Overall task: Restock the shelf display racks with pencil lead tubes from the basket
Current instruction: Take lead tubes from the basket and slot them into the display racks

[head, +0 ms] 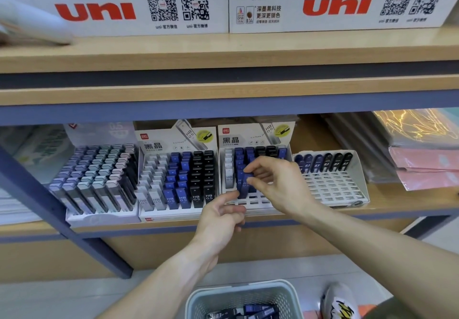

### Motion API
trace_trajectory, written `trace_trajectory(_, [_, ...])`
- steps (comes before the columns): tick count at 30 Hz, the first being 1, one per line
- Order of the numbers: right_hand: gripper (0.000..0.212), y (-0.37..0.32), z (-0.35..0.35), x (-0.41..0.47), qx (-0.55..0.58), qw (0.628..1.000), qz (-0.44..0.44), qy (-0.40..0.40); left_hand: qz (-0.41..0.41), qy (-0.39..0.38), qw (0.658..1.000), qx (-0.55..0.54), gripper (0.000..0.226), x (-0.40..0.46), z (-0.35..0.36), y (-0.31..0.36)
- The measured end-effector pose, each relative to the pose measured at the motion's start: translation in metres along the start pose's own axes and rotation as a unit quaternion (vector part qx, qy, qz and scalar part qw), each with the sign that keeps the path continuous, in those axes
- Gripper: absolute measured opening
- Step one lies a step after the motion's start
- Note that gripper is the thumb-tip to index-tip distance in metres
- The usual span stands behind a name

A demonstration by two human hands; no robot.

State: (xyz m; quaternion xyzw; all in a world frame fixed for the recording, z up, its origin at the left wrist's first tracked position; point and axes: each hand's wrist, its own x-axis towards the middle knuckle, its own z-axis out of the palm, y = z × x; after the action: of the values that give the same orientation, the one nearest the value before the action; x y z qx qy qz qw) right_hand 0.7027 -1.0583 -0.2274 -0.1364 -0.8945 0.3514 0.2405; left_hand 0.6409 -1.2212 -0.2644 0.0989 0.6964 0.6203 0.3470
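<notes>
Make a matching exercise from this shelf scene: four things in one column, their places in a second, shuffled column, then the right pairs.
Things:
1. right hand
2. left hand
3. basket
4. uni boxes

Places:
A. on the floor below the shelves, with tubes inside
B. on the upper shelf
C. at the front edge of the half-filled rack, below the other hand
D. pinching a blue tube over the half-filled rack

Pairs: 1-D, 2-C, 3-A, 4-B
</notes>
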Motion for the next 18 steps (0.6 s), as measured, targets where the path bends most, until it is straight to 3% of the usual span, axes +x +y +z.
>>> trace_trajectory(3, [0.020, 0.001, 0.002, -0.002, -0.035, 0.999, -0.019, -0.014, -0.010, -0.014, 1.000, 0.003, 0.054, 0.000, -0.001, -0.001])
trace_trajectory(7, [0.041, 0.003, 0.007, -0.004, -0.114, 0.991, -0.044, -0.059, -0.013, -0.022, 1.000, 0.001, 0.053, 0.000, -0.003, -0.001])
trace_trajectory(12, [0.050, -0.001, 0.004, -0.011, -0.145, 0.987, -0.045, -0.058, 0.001, -0.025, 1.000, -0.012, 0.046, -0.004, -0.004, 0.002])
trace_trajectory(18, [0.025, -0.014, 0.000, -0.049, -0.132, 0.983, -0.045, -0.117, 0.022, -0.033, 0.999, 0.027, 0.028, -0.026, -0.012, -0.008])
